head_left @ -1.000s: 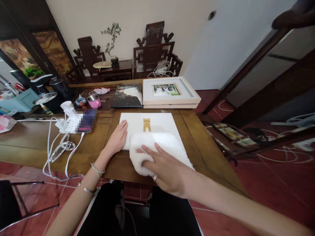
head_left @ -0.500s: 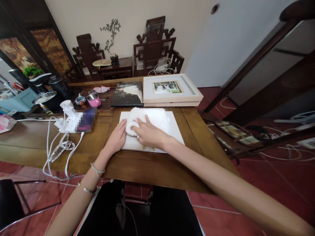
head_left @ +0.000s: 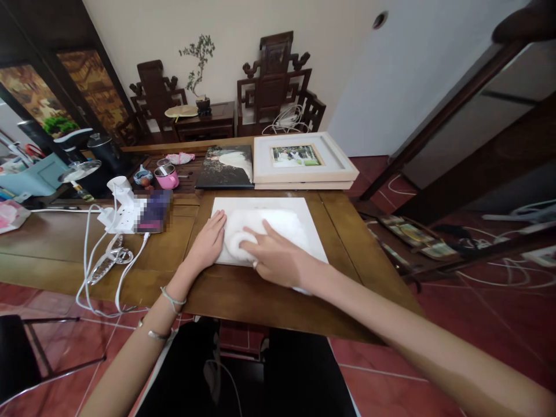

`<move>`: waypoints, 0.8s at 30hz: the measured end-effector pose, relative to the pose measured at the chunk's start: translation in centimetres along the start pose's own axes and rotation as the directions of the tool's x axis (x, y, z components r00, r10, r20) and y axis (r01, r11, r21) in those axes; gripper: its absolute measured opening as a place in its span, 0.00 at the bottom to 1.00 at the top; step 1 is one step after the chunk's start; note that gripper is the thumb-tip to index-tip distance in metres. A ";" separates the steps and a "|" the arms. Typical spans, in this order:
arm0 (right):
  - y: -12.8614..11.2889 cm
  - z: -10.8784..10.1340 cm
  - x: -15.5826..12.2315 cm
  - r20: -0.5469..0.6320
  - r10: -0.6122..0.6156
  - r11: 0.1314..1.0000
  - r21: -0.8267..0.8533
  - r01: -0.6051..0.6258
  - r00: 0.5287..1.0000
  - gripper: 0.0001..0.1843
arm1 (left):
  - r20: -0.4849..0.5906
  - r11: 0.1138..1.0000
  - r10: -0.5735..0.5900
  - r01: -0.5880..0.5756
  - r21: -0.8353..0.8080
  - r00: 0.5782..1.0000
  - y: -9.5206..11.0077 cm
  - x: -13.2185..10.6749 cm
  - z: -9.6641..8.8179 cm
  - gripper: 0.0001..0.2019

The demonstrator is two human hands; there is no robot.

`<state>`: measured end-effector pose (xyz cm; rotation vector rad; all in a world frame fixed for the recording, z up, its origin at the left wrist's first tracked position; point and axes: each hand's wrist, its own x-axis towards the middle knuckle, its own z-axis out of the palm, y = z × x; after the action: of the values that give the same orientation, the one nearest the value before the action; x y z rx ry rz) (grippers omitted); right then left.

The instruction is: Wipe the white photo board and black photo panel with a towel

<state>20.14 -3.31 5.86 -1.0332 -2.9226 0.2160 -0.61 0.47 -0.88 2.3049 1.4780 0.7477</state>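
Board (head_left: 313, 238) lay near the desk's (head_left: 65, 246) front edge, frames (head_left: 304, 174) just beyond, bare wood to its right | cloth (head_left: 278, 223) lay on board | left hand (head_left: 208, 243) rested open on board's left edge, holding nothing | right hand (head_left: 278, 260) pressed cloth, fingers spread, not gripping

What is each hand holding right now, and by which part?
Nothing is gripped. The right hand presses flat on the white cloth, at its near-left end, atop the white panel; the left hand lies flat on the panel's left edge.
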 end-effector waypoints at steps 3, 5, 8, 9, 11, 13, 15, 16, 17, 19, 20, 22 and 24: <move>2.2 0.1 3.1 -0.052 0.074 0.995 -0.062 -0.078 0.996 0.23 | -0.001 1.000 0.001 -0.001 -0.007 1.000 0.2 0.0 -0.1 0.24; 3.0 0.1 4.6 -0.090 0.094 0.992 -0.079 -0.101 0.992 0.23 | 0.001 1.000 0.008 -0.008 -0.012 1.000 0.3 0.0 -0.2 0.24; 2.6 0.2 4.7 -0.088 0.092 0.992 -0.083 -0.099 0.992 0.23 | 0.013 1.000 0.004 -0.004 -0.004 1.000 0.5 0.1 -0.3 0.24; 2.1 0.3 4.3 -0.072 0.087 0.992 -0.081 -0.093 0.994 0.23 | 0.016 1.000 -0.001 0.001 0.002 1.000 0.5 0.1 -0.3 0.24; 0.6 0.4 2.7 -0.044 0.064 0.995 -0.071 -0.067 0.997 0.23 | 0.019 1.000 -0.008 0.008 0.009 1.000 0.5 0.1 -0.3 0.25; -1.2 0.4 0.6 -0.024 0.024 0.999 -0.043 -0.025 0.999 0.23 | 0.014 1.000 -0.009 0.009 0.007 1.000 0.5 0.1 -0.3 0.25; -2.8 0.1 -1.4 0.019 -0.029 1.000 0.012 0.029 0.999 0.21 | 0.005 1.000 -0.016 0.016 -0.002 1.000 0.4 0.1 -0.2 0.24; -3.4 -0.2 -2.3 0.051 -0.058 0.997 0.047 0.055 0.997 0.21 | 0.001 1.000 -0.019 0.019 -0.007 1.000 0.4 0.1 -0.2 0.24; -3.8 -0.5 -3.0 0.079 -0.084 0.993 0.083 0.078 0.993 0.20 | -0.002 1.000 -0.021 0.021 -0.010 1.000 0.4 0.1 -0.2 0.24; -4.0 -1.0 -4.0 0.093 -0.123 0.983 0.145 0.109 0.988 0.19 | -0.005 1.000 -0.018 0.018 -0.013 1.000 0.3 0.1 -0.1 0.24; -3.8 -1.3 -4.2 0.084 -0.130 0.979 0.169 0.114 0.988 0.19 | -0.006 1.000 -0.014 0.014 -0.014 1.000 0.2 0.0 -0.1 0.24; -2.8 -1.5 -4.0 0.065 -0.100 0.977 0.196 0.086 0.993 0.20 | -0.012 1.000 -0.012 0.012 -0.014 1.000 0.2 0.0 0.0 0.24; -1.4 -1.4 -3.0 0.047 -0.021 0.984 0.180 0.012 0.999 0.21 | -0.017 1.000 -0.015 0.015 -0.019 1.000 0.2 0.0 0.1 0.24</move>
<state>21.73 -6.13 7.50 -0.9897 -2.8861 0.5012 -0.44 0.37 -0.82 2.2764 1.4872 0.7761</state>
